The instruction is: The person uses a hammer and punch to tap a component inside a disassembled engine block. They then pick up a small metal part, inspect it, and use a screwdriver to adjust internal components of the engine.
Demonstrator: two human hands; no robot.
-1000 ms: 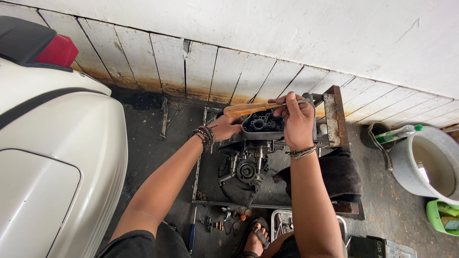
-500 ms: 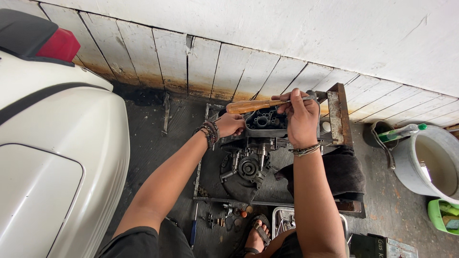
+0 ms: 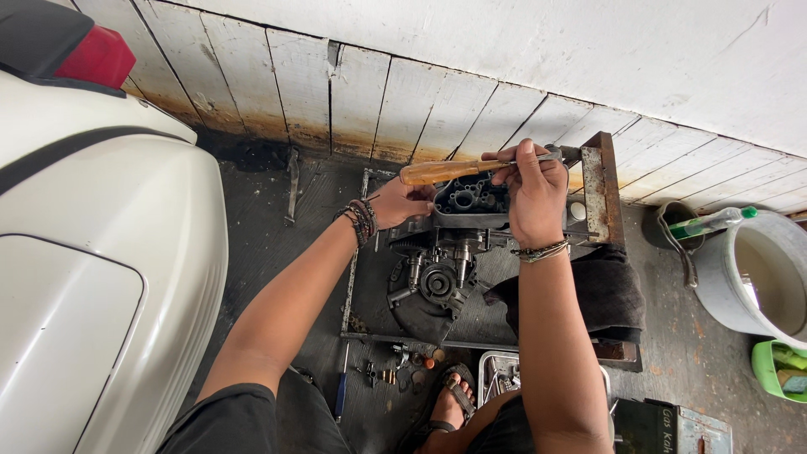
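While the white scooter body (image 3: 92,252) fills the space far to the left of the fingers, the work itself sits on a dark metal stand (image 3: 601,193) on the concrete floor (image 3: 698,361), against a white plank wall (image 3: 420,101). Directly beneath the fingers lies the engine block (image 3: 445,252), its open dark casing (image 3: 471,197) uppermost and a round hub with studs below it.

The risk, as I judge it, lies with the wooden-handled tool (image 3: 450,171), which bridges the casing rim between both hands. If the tip slips off whatever it bears on, it could gouge the casing edge or jab the right hand (image 3: 534,197), whose fingers (image 3: 517,164) pinch the metal shank close to the tip. The block is only steadied by hand, so a hard push could also rock it on the stand. Loose small parts (image 3: 395,370) lie on the floor well below the fingers, near a sandalled foot (image 3: 450,403), and could be kicked away.

The left hand (image 3: 403,202) is curled narrow, its fingers touching the casing's left side just under the handle; whether it grips the handle I cannot tell. The right fingers are closed narrowly on the tool. To the far right stand a grey bucket (image 3: 756,269) and a bottle (image 3: 710,223).
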